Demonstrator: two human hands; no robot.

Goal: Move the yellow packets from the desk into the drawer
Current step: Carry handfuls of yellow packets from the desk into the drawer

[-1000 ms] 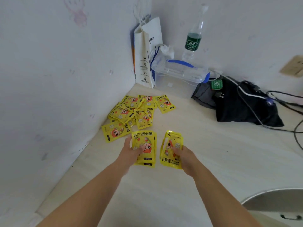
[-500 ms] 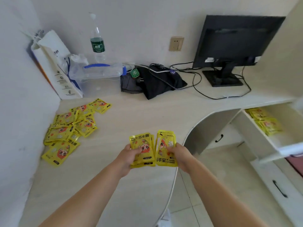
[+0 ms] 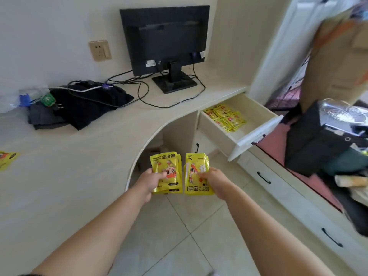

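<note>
Just the head view to go on. Left hand (image 3: 150, 181) grips the left stack (image 3: 166, 168) of yellow packets, fingers (image 3: 160, 175) clamped on it with the thumb across the printed face. The right hand (image 3: 216, 180) has the right stack (image 3: 196, 173) pinched the same way. Both stacks are held upright side by side, out over the floor tiles just past the curved edge of the table (image 3: 69, 172), so they're between the table and the open drawer (image 3: 257, 134). My guess is it's a stack per hand to save trips, held flat-faced so they can be laid down rather than dumped. The drawer is pulled out, up and to the right of the hands, and there's already a drawer pile (image 3: 226, 118) sitting in it with bare floor toward the front. At least one stray packet (image 3: 6, 159) is on the table at the far left edge, so the job isn't finished. Next I'd say swing both stacks right, over the drawer front, and set them beside the pile. They look like slick foil, so I'd watch for the stacks sliding apart.
</note>
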